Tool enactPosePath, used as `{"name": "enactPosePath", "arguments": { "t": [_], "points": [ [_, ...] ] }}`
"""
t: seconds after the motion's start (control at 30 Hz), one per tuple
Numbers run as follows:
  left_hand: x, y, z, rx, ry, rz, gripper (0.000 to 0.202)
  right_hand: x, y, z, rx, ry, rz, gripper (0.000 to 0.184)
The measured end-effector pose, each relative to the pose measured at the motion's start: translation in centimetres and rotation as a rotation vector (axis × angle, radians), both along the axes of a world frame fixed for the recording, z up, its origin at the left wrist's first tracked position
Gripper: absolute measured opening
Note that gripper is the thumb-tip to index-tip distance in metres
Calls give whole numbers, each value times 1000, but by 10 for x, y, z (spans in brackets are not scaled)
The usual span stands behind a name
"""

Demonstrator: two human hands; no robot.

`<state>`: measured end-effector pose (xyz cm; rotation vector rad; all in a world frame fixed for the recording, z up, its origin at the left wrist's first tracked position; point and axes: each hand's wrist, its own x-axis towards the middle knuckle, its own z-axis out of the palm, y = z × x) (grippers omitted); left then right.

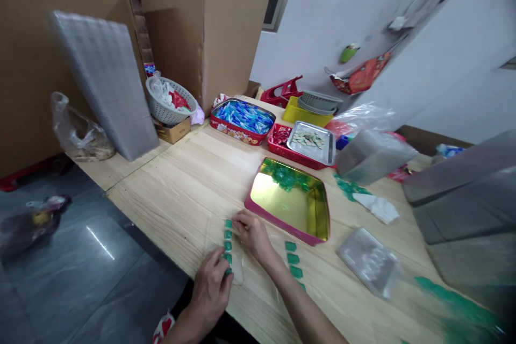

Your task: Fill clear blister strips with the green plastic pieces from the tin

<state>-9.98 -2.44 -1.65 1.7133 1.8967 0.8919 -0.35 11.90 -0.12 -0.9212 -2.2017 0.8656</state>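
Observation:
A thin clear plastic sheet lies near the table's front edge, with a row of small green pieces on it. My left hand is at the near end of that row, its thumb and forefinger closed about a green piece. At the far end, my right hand has its fingers curled together beside the last piece; whatever they hold is hidden. To the right, partly covered by my right forearm, runs a second row of green pieces. Beyond my hands stands a gold-lined tin with green pieces heaped at its far end.
Blue pieces fill a red oval tin farther back. Beside it, a metal tray rests on a red basket. Clear plastic packs lie at right, and a tall plastic stack stands left near a grey basket.

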Motion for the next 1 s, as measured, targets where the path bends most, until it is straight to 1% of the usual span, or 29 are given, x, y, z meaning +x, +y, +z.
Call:
{"name": "enactPosePath", "arguments": {
  "t": [0.07, 0.17, 0.3, 0.4, 0.47, 0.57, 0.7, 0.87, 0.93, 1.0],
  "points": [
    [0, 0, -1, 2, 3, 1, 15, -9, 8, 0, -29, -67, 55, 20],
    [0, 0, -1, 13, 6, 0, 15, -19, 17, -4, -58, -88, 84, 21],
    [0, -1, 0, 25, 18, 0, 14, -18, 18, -3, -80, -83, 90, 20],
    [0, 0, 1, 31, 21, 1, 14, -11, 6, 1, -54, -32, 30, 18],
    [-1, 0, 2, 25, 19, -2, 15, -6, -5, 0, -41, -5, -18, 19],
    [-1, 1, 2, 19, 24, -3, 14, -2, -17, -6, -69, -71, -38, 18],
    [-1, 0, -1, 51, 22, 0, 15, -6, -15, -10, -105, -155, -51, 19],
    [0, 1, 0, 41, 37, -4, 14, -15, -5, -4, -106, -188, -50, 21],
    [0, 1, 2, 27, 44, -6, 14, -12, -7, -3, -100, -176, -61, 18],
    [-1, 1, 3, 20, 43, -6, 13, -1, -14, -3, -81, -139, -109, 17]
  ]
}}
